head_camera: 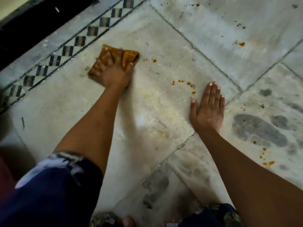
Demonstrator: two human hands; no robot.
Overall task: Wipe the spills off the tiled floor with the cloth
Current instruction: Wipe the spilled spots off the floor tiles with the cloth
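My left hand [114, 71] presses flat on a folded mustard-yellow cloth [127, 57] on the pale tiled floor [155, 112], fingers spread over it. Just right of the cloth lie small orange drops [154, 60]. A curved line of orange spots [188, 84] sits on the same tile, close to the fingertips of my right hand [208, 108]. That hand lies flat on the floor, palm down, holding nothing. More orange drops [241, 44] dot the far right tile, and others [267, 163] lie at the lower right.
A checkered black-and-white border strip [68, 49] runs diagonally at the upper left, with a dark threshold [32, 27] beyond it. Grey footprint smudges [255, 128] mark the right tiles. My knees in dark patterned trousers [49, 185] fill the bottom left.
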